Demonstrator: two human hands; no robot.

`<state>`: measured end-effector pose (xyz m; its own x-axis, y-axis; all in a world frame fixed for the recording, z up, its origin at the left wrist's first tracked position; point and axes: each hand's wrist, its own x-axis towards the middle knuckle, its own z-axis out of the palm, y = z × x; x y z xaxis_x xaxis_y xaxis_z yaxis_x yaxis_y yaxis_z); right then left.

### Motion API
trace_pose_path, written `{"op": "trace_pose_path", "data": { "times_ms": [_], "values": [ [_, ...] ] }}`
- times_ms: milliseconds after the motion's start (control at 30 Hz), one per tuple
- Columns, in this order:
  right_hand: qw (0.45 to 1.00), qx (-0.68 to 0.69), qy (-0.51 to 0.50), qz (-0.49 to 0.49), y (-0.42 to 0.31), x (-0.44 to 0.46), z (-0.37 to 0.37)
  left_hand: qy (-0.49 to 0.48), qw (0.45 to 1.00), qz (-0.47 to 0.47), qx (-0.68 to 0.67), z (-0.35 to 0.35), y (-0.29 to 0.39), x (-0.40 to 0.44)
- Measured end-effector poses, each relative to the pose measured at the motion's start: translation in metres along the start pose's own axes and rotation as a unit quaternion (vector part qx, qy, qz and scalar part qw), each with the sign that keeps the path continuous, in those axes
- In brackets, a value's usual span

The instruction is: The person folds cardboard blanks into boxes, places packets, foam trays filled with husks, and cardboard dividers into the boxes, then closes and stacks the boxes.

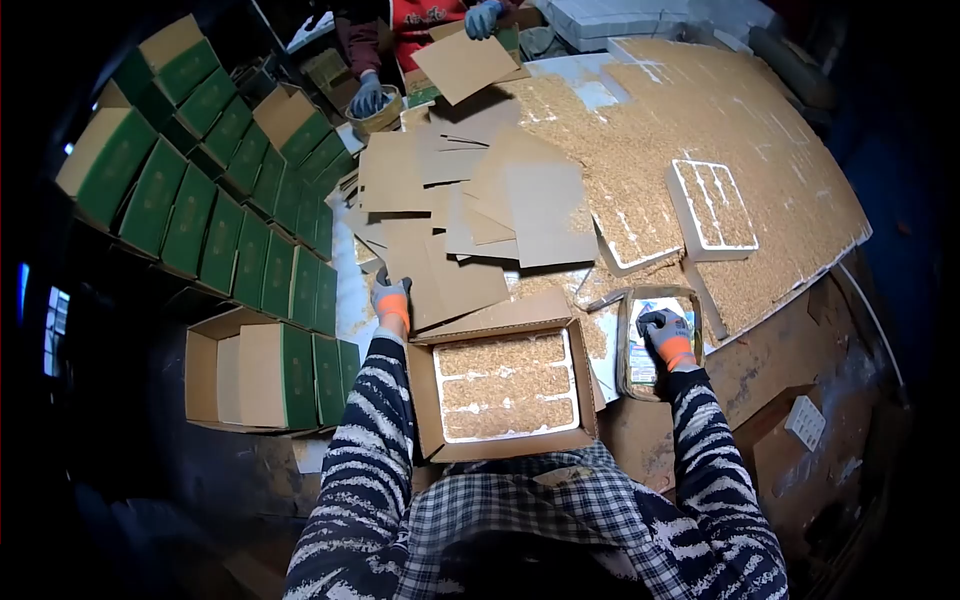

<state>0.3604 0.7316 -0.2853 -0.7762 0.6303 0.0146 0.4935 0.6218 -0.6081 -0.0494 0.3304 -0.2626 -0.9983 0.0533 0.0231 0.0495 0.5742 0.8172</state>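
Note:
An open cardboard box [424, 400] stands in front of my body, with a white-edged tray filled with brown granules [505, 388] inside it. My left hand [392, 300], in a grey and orange glove, is closed at the box's back left corner, by the flat cardboard sheets [450, 285]; what its fingers hold is hidden. To the right, my right hand [668, 338], gloved alike, reaches into a small container [626, 375] of printed packets [645, 372]. Its fingers are curled down on the packets, and whether one is gripped cannot be made out.
Green boxes [205, 220] are stacked at the left. A co-worker's gloved hands [482, 18] are at the back, one with a cardboard sheet [465, 65], the other at a round basket [385, 118]. Another filled tray [712, 208] stands on the granule-covered table [790, 230].

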Motion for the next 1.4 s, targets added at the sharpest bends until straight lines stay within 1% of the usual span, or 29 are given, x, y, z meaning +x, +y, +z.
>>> {"op": "trace_pose_path", "data": {
  "times_ms": [33, 100, 167, 200, 233, 300, 333, 367, 400, 467, 500, 600, 633, 667, 733, 833, 867, 900, 967, 1000, 1033, 1067, 1100, 1133, 1167, 1233, 1300, 1367, 1400],
  "values": [
    [0.997, 0.064, -0.014, 0.028, 0.025, 0.008, 0.015, 0.008, 1.000, -0.003, 0.000, -0.014, 0.004, 0.000],
    [0.988, 0.142, -0.033, 0.051, 0.016, 0.012, 0.003, 0.011, 0.951, 0.070, -0.299, -0.047, 0.013, -0.002],
    [0.984, 0.171, 0.052, 0.016, 0.002, 0.009, -0.011, 0.041, 0.963, 0.061, -0.258, -0.099, 0.058, -0.034],
    [0.987, 0.105, 0.108, 0.056, 0.019, 0.013, -0.006, 0.022, 0.969, 0.102, -0.223, -0.119, 0.069, -0.050],
    [0.966, 0.217, 0.137, 0.009, 0.007, 0.011, -0.014, 0.010, 0.973, 0.140, -0.183, -0.138, 0.077, -0.068],
    [0.959, 0.222, 0.171, 0.036, -0.016, 0.009, -0.035, 0.004, 0.960, 0.223, -0.171, -0.168, 0.117, -0.123],
    [0.921, 0.322, 0.217, 0.023, -0.036, 0.008, -0.042, -0.047, 0.951, 0.245, -0.184, -0.178, 0.133, -0.148],
    [0.939, 0.243, 0.242, -0.009, -0.069, 0.002, -0.060, -0.101, 0.919, 0.293, -0.245, -0.179, 0.134, -0.169],
    [0.926, 0.256, 0.272, -0.059, -0.037, 0.019, -0.055, -0.161, 0.878, 0.413, -0.178, -0.183, 0.138, -0.176],
    [0.908, 0.260, 0.298, -0.141, -0.092, 0.015, -0.081, -0.313, 0.801, 0.469, -0.200, -0.157, 0.128, -0.195],
    [0.898, 0.247, 0.319, -0.175, -0.116, 0.013, -0.091, -0.335, 0.808, 0.455, -0.168, -0.143, 0.113, -0.204],
    [0.878, 0.199, 0.263, -0.346, -0.197, -0.005, -0.105, -0.328, 0.800, 0.502, 0.005, -0.105, 0.072, -0.192],
    [0.921, 0.305, 0.123, -0.210, -0.251, -0.050, -0.106, -0.283, 0.801, 0.511, 0.131, -0.094, 0.071, -0.192],
    [0.914, 0.111, 0.049, -0.387, -0.306, -0.072, -0.125, -0.238, 0.787, 0.509, 0.254, -0.084, 0.070, -0.192],
    [0.823, -0.009, -0.132, -0.552, -0.354, -0.085, -0.115, -0.147, 0.720, 0.474, 0.486, -0.083, 0.073, -0.196],
    [0.813, -0.086, -0.212, -0.536, -0.279, -0.075, -0.004, -0.196, 0.605, 0.462, 0.618, -0.065, 0.073, -0.228],
    [0.796, -0.097, -0.249, -0.543, -0.235, -0.068, 0.036, -0.304, 0.568, 0.452, 0.617, -0.057, 0.071, -0.228],
    [0.807, -0.154, -0.215, -0.527, -0.247, -0.088, 0.030, -0.303, 0.569, 0.452, 0.616, -0.059, 0.069, -0.229],
    [0.778, -0.150, -0.345, -0.503, -0.264, -0.084, 0.009, -0.296, 0.570, 0.488, 0.590, -0.068, 0.065, -0.225],
    [0.802, -0.061, -0.339, -0.489, -0.264, -0.083, -0.004, -0.357, 0.621, 0.453, 0.531, -0.062, 0.063, -0.213],
    [0.819, 0.029, -0.326, -0.472, -0.266, -0.080, -0.020, -0.355, 0.620, 0.452, 0.534, -0.080, 0.069, -0.211],
    [0.869, 0.011, -0.241, -0.432, -0.271, -0.084, -0.050, -0.264, 0.760, 0.508, 0.307, -0.108, 0.079, -0.212],
    [0.910, -0.007, -0.154, -0.384, -0.274, -0.089, -0.071, -0.154, 0.838, 0.521, 0.052, -0.132, 0.084, -0.213],
    [0.924, 0.211, -0.009, -0.319, -0.228, -0.063, -0.040, -0.132, 0.886, 0.445, -0.007, -0.144, 0.080, -0.209],
    [0.939, 0.230, 0.010, -0.255, -0.207, -0.052, -0.037, -0.115, 0.922, 0.363, -0.070, -0.149, 0.069, -0.207],
    [0.961, 0.136, -0.093, -0.223, -0.153, -0.044, -0.024, -0.150, 0.958, 0.150, -0.192, -0.137, 0.038, -0.212],
    [0.913, -0.046, -0.123, -0.386, -0.104, -0.059, 0.003, -0.222, 0.947, 0.032, -0.229, -0.067, -0.028, -0.214],
    [0.930, 0.209, -0.260, -0.154, -0.092, -0.064, 0.044, -0.238, 0.957, 0.015, -0.165, -0.032, -0.055, -0.224],
    [0.908, 0.302, -0.288, -0.044, -0.104, -0.069, 0.050, -0.297, 0.940, 0.001, -0.170, -0.091, 0.022, -0.240]
  ]
}}
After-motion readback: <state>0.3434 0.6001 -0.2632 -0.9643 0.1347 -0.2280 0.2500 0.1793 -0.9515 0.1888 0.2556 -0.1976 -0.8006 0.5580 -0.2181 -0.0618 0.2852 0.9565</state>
